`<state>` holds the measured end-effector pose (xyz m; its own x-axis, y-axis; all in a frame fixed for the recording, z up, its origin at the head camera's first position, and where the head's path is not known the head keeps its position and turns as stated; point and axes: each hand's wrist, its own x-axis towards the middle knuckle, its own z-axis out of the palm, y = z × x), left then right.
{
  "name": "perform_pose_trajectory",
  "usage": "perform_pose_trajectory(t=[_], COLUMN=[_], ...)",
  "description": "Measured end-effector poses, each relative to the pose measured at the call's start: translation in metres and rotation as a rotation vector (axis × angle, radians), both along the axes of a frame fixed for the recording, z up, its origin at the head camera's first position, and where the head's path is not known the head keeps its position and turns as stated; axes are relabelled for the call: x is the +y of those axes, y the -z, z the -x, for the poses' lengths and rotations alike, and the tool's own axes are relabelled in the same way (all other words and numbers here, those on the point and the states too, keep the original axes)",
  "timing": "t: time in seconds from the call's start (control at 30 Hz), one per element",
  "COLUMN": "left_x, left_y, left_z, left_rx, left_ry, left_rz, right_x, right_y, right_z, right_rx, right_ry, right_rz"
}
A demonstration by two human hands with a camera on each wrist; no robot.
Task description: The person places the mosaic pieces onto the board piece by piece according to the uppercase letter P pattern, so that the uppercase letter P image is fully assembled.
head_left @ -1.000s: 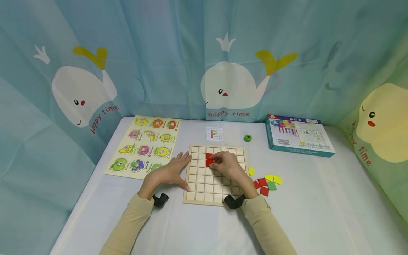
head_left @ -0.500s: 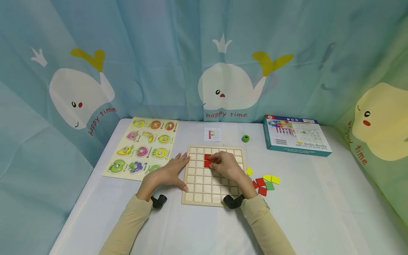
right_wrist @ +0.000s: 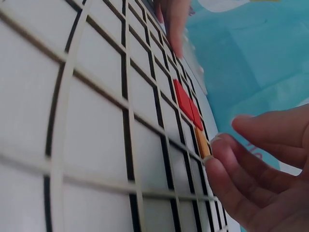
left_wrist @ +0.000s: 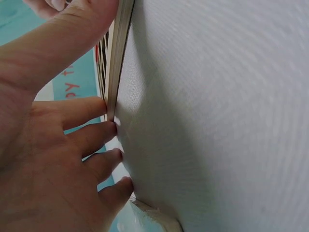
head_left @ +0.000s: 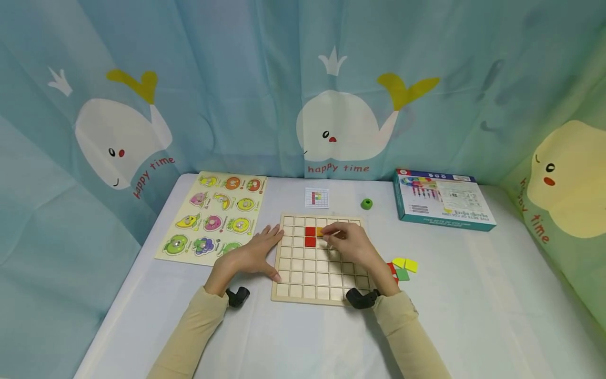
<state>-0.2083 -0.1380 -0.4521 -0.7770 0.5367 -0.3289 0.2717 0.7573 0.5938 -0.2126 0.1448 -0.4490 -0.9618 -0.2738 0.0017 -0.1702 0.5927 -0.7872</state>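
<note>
In the head view a wooden grid board (head_left: 303, 292) lies before me. My left hand (head_left: 253, 258) rests along its left edge, thumb and fingers spread; the left wrist view shows fingertips (left_wrist: 115, 129) at the board's side. Two red square tiles (head_left: 310, 241) sit one below the other in grid cells. Right of the upper red tile, an orange-yellow tile (head_left: 319, 231) lies in a cell. My right hand (head_left: 352, 243) pinches this tile at its edge; in the right wrist view, thumb and fingertip meet the orange-yellow tile (right_wrist: 202, 143).
Beyond the board lie a pattern card (head_left: 316, 198) and a green bead (head_left: 366, 203). A teal box (head_left: 445, 202) stands at the back right, a fruit puzzle board (head_left: 253, 216) at the left. Loose yellow tiles (head_left: 411, 266), a green tile (head_left: 402, 274) and red pieces lie beside my right wrist.
My right hand has shifted right from beside the red tiles, uncovering them fully and bringing the orange-yellow tile into view. My left hand stays in place.
</note>
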Motion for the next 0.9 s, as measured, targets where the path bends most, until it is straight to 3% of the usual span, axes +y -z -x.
perform_pose_trajectory(t=[0.5, 0.9], left_x=[0.0, -0.001], left_y=[0.001, 0.001], left_z=[-0.001, -0.001], left_rx=[0.009, 0.0], left_ry=[0.005, -0.005], left_rz=[-0.007, -0.013], right_x=[0.041, 0.079], right_y=[-0.007, -0.007], right_z=[-0.017, -0.036], right_rx=[0.0, -0.04], right_ry=[0.049, 0.06], right_rz=[-0.048, -0.156])
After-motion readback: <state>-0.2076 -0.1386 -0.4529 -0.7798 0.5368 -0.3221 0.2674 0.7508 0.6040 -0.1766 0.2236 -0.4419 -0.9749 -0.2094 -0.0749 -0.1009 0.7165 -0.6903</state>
